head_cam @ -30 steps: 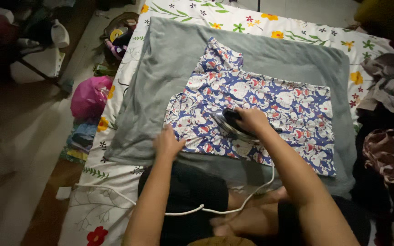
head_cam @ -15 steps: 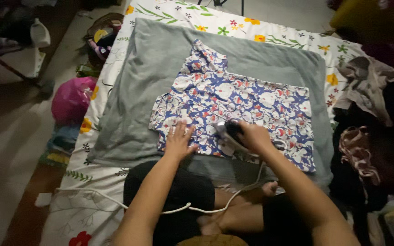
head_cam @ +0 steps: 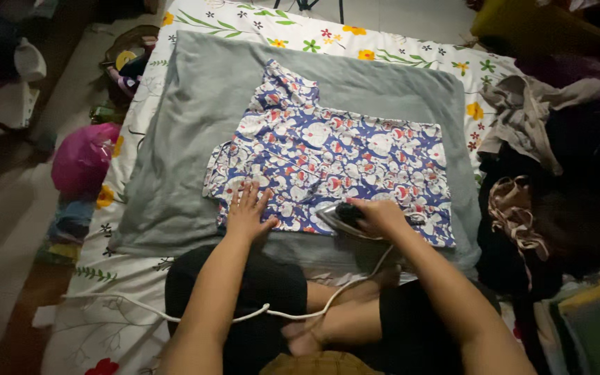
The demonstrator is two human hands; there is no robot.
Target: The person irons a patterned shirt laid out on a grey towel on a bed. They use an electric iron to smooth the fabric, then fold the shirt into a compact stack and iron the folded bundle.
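- The left hand [head_cam: 246,212] lies flat on the near left part of the patterned shirt [head_cam: 342,156], fingers spread and pressing the cloth down.
- The right hand [head_cam: 380,217] is closed around the dark handle of the iron [head_cam: 338,217], fingers curled tight over it; the iron's sole rests on the shirt's near edge, just right of the left hand.
- The iron's tip points left, toward the left hand, so its long axis runs roughly left to right across the shirt's lower edge.
- One white cord [head_cam: 244,316] runs from the iron's rear, down over the person's folded legs and off to the left over the sheet.
- The shirt is one piece, blue and white with a cartoon print, spread flat with its long axis left to right; a crumpled part sticks up toward the far left.
- It lies in the middle of one grey blanket [head_cam: 175,153], which covers a flowered sheet [head_cam: 397,48].
- A pink bag [head_cam: 81,160] sits on the floor to the left; what is in it cannot be told.
- A heap of clothes [head_cam: 543,160] is piled at the right.
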